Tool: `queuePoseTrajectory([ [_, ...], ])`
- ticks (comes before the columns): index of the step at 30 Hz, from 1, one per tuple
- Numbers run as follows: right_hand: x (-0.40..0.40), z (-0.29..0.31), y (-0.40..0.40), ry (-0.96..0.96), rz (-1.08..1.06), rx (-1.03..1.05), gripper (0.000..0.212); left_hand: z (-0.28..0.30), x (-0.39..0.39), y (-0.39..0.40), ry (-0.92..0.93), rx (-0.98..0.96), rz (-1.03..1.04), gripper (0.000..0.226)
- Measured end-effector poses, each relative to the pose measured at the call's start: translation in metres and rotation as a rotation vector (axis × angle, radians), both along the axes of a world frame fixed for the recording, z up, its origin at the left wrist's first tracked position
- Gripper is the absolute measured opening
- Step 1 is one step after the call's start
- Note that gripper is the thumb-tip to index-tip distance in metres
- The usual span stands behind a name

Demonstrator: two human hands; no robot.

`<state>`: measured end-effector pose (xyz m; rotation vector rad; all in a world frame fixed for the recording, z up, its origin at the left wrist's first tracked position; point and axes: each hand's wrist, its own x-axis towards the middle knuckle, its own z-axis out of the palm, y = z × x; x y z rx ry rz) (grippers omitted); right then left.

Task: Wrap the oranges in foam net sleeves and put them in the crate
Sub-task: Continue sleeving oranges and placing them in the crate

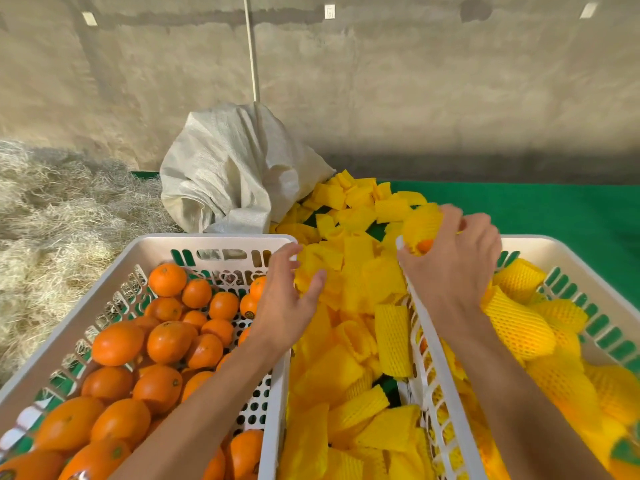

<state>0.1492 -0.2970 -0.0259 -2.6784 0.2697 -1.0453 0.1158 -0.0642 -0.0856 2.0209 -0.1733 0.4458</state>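
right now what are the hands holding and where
Right hand grips a sleeved orange from above, around its side. Left hand holds nothing.

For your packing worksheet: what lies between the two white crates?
In the head view, loose yellow foam net sleeves fill the gap between the crate of bare oranges and the crate of wrapped ones.

Right hand [460, 258] grips a sleeved orange [423, 233] above the right crate [550, 245] rim. Left hand [287, 299] spread over loose foam sleeves [349, 271], possibly touching them.
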Motion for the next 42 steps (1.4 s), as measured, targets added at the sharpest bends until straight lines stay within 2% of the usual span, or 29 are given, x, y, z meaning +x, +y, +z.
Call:
queuePoseTrajectory([
  [3,0.005,0.005,-0.027,0.07,-0.158,0.018,0.074,-0.016,0.01,0.03,0.058,0.047,0.218,0.044],
  [5,0.006,0.006,-0.032,0.122,-0.204,0.027,0.076,-0.031,0.013,0.053,0.161,0.259,0.285,0.038],
  [7,0.006,0.007,-0.031,0.136,-0.221,0.008,0.081,-0.05,0.013,0.069,0.408,0.561,0.265,0.046],
  [9,0.006,0.007,-0.027,0.129,-0.219,-0.017,0.086,-0.064,0.008,0.077,0.677,0.731,0.196,0.059],
  [10,0.005,0.007,-0.026,0.118,-0.214,-0.031,0.085,-0.07,0.005,0.078,0.753,0.8,0.142,0.065],
  [14,0.006,0.004,-0.025,0.081,-0.196,-0.056,0.064,-0.081,0.0,0.074,0.822,1.096,-0.005,0.086],
  [17,0.01,0.006,-0.035,0.075,-0.268,-0.009,0.049,-0.083,0.001,0.073,0.773,1.146,0.03,0.075],
  [19,0.011,0.007,-0.043,0.059,-0.315,0.015,0.045,-0.086,0.0,0.073,0.727,1.13,0.034,0.063],
  [21,0.011,0.007,-0.048,0.069,-0.332,0.032,0.048,-0.087,-0.002,0.071,0.709,1.067,0.034,0.065],
  [24,0.01,0.003,-0.045,0.207,-0.325,-0.031,0.059,-0.083,-0.002,0.068,0.66,0.964,0.001,0.075],
  [27,0.009,-0.003,-0.032,0.332,-0.251,-0.091,0.062,-0.068,0.004,0.065,0.614,0.801,0.022,0.068],
  [31,0.006,-0.019,-0.012,0.388,-0.079,-0.181,0.054,-0.041,0.01,0.063,0.522,0.573,0.219,0.059],
  [34,0.006,-0.03,0.0,0.374,0.076,-0.246,0.055,-0.027,0.008,0.061,0.353,0.382,0.277,0.061],
  [38,0.004,-0.039,0.011,0.336,0.298,-0.319,0.045,-0.019,0.003,0.054,0.153,0.382,0.28,0.075],
  [40,-0.001,-0.046,0.02,0.422,0.471,-0.309,0.037,-0.02,0.002,0.052,0.117,0.381,0.271,0.076],
  [42,-0.007,-0.055,0.026,0.578,0.639,-0.336,0.04,-0.019,0.002,0.051,0.091,0.295,0.3,0.075],
])
